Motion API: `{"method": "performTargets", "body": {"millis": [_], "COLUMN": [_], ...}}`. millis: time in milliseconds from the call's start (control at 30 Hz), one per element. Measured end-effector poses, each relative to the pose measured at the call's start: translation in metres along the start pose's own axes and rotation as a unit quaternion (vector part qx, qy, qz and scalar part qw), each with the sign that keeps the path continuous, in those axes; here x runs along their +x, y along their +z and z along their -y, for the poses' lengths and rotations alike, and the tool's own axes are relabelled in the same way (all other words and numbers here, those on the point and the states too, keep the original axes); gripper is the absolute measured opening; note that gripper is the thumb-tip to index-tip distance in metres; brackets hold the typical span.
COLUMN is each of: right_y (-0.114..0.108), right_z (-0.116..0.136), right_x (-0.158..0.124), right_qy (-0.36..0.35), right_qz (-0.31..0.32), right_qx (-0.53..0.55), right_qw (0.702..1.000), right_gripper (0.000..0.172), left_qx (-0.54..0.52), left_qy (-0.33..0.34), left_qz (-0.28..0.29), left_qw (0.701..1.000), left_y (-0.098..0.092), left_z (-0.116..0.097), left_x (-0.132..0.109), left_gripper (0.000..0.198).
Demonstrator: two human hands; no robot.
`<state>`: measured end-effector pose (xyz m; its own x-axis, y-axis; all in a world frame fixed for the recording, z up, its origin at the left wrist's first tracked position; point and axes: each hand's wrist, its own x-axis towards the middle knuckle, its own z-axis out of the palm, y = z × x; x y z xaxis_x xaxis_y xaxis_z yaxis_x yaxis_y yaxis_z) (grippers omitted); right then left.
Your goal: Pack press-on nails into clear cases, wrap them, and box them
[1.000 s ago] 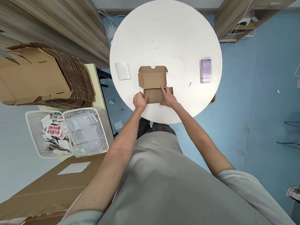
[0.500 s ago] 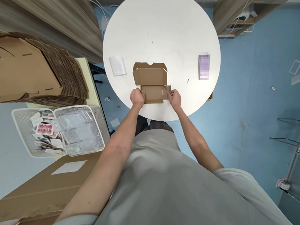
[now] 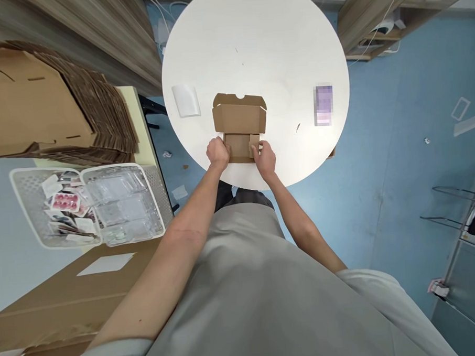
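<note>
The round white surface (image 3: 255, 46) is the largest thing ahead of the person. A big carton (image 3: 65, 301) fills the lower left, and beyond it a thick stack (image 3: 33, 108) of flat cardboard lies well to the left of the surface. Between stack and carton are two white baskets side by side: the left basket (image 3: 28, 203) holds loose packets (image 3: 65, 202), the right basket (image 3: 159, 197) clear plastic cases (image 3: 124, 209).

The box (image 3: 240, 126), small and brown, sits near the close edge of the surface, directly between the hands, its long axis running left to right. Its lid (image 3: 240, 117) is open on the far side; the shallow base (image 3: 238, 145) is on the near side. Both hands touch the base, one at each end, so neither is nearer.

The left hand (image 3: 218, 151) is curled nearly into a fist, apparently pinching the left end wall. The right hand (image 3: 265, 158) is half closed at the right end, its thumb against a folded-in flap (image 3: 254, 139); how firmly it grips, I cannot tell.

A white sheet (image 3: 186, 100) lies beyond the left hand, left of the lid. A blurred purple thing (image 3: 323, 106) lies well off to the right, and a small dark mark (image 3: 297, 127) shows between it and the box. Both lie apart from the hands.
</note>
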<state>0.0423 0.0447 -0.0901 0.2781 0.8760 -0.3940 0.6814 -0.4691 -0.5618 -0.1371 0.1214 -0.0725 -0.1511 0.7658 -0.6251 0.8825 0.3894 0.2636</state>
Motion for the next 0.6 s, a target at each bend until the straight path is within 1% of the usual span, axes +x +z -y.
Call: {"method": "performTargets", "body": {"millis": [100,200,300,467,600], "right_y": [-0.007,-0.010,-0.008,-0.007,-0.008], "right_z": [-0.005,-0.006,-0.005,-0.001,0.002], "right_x": [0.015,0.025,0.028,0.030,0.028], "right_qy": [0.041,0.059,0.058,0.059,0.067], "right_qz": [0.023,0.032,0.025,0.031,0.028], "right_qx": [-0.015,-0.023,-0.027,-0.058,-0.076], "right_qw": [0.999,0.997,0.998,0.996,0.994], "right_gripper": [0.020,0.011,0.012,0.017,0.017], "left_qx": [-0.015,-0.029,-0.045,-0.070,-0.062], "left_qy": [0.008,0.009,0.010,0.016,0.016], "left_qz": [-0.009,-0.010,-0.003,-0.016,0.000], "left_qw": [1.000,0.999,0.999,0.997,0.998], "left_y": [0.002,0.003,0.005,0.008,0.005], "left_z": [0.001,0.003,0.006,0.009,0.010], "left_x": [0.000,0.000,0.001,0.003,-0.003], "left_gripper": [0.017,0.017,0.015,0.006,0.003]}}
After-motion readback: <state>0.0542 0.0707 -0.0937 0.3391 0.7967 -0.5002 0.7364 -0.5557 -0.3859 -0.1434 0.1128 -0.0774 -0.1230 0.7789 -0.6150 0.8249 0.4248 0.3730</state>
